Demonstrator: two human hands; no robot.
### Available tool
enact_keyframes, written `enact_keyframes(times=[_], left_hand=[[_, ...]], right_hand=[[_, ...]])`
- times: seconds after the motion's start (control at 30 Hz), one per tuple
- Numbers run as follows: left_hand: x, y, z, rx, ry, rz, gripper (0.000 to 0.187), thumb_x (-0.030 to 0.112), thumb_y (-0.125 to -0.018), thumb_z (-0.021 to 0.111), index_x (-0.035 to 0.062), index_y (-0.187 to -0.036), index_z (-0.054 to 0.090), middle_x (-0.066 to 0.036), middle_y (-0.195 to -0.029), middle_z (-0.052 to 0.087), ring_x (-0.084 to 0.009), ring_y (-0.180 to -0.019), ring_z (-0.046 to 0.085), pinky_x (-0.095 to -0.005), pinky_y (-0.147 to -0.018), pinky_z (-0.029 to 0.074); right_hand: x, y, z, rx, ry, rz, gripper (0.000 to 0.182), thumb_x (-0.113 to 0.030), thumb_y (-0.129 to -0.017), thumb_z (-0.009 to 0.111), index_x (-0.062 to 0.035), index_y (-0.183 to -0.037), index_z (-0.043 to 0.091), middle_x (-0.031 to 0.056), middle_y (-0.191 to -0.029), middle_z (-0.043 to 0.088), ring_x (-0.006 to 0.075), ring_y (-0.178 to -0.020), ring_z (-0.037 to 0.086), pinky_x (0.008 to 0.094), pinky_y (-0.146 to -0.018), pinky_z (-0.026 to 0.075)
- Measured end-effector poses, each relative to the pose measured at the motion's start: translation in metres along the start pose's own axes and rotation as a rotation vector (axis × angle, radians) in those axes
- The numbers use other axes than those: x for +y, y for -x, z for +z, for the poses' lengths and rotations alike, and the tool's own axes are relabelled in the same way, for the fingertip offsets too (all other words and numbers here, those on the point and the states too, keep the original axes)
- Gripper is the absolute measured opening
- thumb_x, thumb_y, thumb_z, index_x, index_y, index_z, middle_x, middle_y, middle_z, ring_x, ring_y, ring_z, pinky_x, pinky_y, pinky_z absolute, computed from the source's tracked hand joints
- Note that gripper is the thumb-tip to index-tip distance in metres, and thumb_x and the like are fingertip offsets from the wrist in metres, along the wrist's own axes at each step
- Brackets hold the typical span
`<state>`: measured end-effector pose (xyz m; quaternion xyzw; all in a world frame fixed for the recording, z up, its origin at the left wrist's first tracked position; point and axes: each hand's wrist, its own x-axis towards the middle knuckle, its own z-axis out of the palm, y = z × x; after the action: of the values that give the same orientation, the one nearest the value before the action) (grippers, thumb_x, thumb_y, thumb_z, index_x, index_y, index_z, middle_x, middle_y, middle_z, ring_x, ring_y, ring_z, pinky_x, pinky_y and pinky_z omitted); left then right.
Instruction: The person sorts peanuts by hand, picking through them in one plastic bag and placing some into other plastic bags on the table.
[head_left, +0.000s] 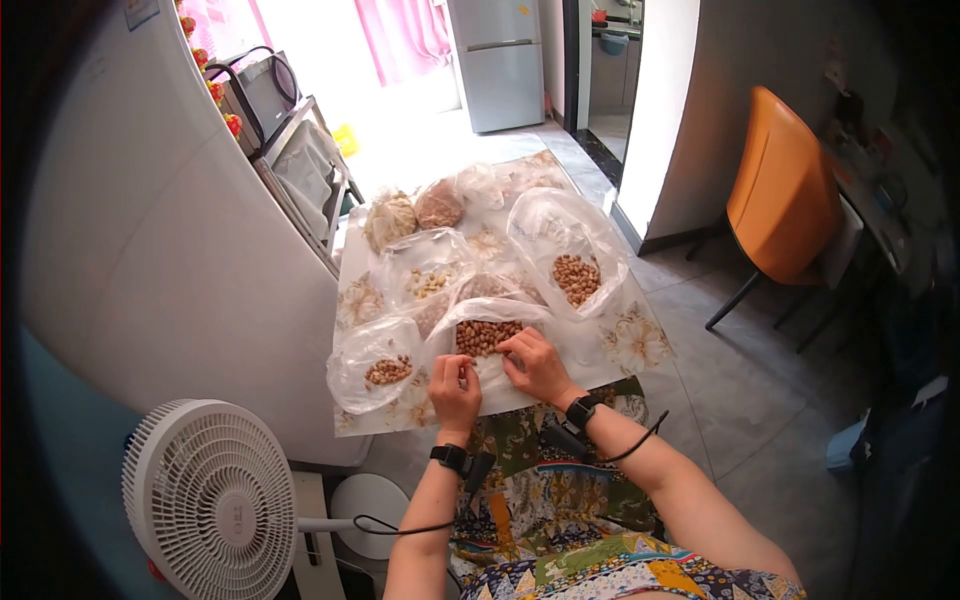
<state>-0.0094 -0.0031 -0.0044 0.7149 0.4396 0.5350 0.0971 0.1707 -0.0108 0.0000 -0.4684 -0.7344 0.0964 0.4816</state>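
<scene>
An opened clear plastic bag [440,343] lies at the table's near edge with a pile of reddish-brown peanuts [487,336] in it. My left hand [456,388] is closed in a pinch at the bag's front rim, with a small brown peanut at the fingertips. My right hand [537,364] reaches to the near right side of the pile, its fingers curled and closed; what they hold is hidden. To the left, a smaller heap of peanuts [388,371] lies in another bag. A third bag at the right holds more peanuts [576,280].
Pale pieces [428,284] lie in a bag mid-table. Filled, closed bags [440,204] stand at the back of the flowered tablecloth [637,340]. A white fan [215,505] is at lower left, an orange chair [785,190] at right, a fridge [500,75] behind.
</scene>
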Motion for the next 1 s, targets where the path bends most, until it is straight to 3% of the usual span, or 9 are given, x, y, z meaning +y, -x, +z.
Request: enact_keyframes(times=[0.13,0.87,1.0], left_hand=[[0.0003,0.0004,0.0003,0.002,0.002,-0.003,0.01,-0.006,-0.087,0.065,0.0021,-0.093,0.062,-0.009,-0.087,0.059,-0.0211,-0.066,0.059,-0.0331,-0.06,0.049],[-0.0024,0.0023,0.0015,-0.009,-0.015,-0.032,0.013,-0.005,-0.084,0.066,0.0051,-0.093,0.064,-0.008,-0.089,0.062,-0.0228,-0.067,0.063,-0.0352,-0.061,0.051],[-0.0046,0.0031,0.0027,-0.007,-0.012,-0.005,0.011,-0.006,-0.087,0.066,0.0026,-0.093,0.063,-0.008,-0.088,0.059,-0.0201,-0.066,0.06,-0.0323,-0.059,0.05]], right_hand=[[0.0002,-0.0006,0.0011,0.039,-0.003,-0.024,0.02,-0.001,-0.079,0.07,-0.005,-0.099,0.069,0.0107,-0.088,0.065,0.0314,-0.089,0.062,0.0415,-0.08,0.053],[-0.0026,-0.0006,-0.0021,-0.019,0.009,0.002,0.018,-0.002,-0.08,0.069,-0.0033,-0.098,0.068,0.0121,-0.091,0.066,0.032,-0.094,0.062,0.0414,-0.084,0.053],[-0.0036,-0.0008,-0.0026,-0.022,0.008,0.005,0.018,-0.003,-0.08,0.069,-0.0033,-0.098,0.069,0.0118,-0.091,0.066,0.0316,-0.094,0.062,0.0412,-0.084,0.053]])
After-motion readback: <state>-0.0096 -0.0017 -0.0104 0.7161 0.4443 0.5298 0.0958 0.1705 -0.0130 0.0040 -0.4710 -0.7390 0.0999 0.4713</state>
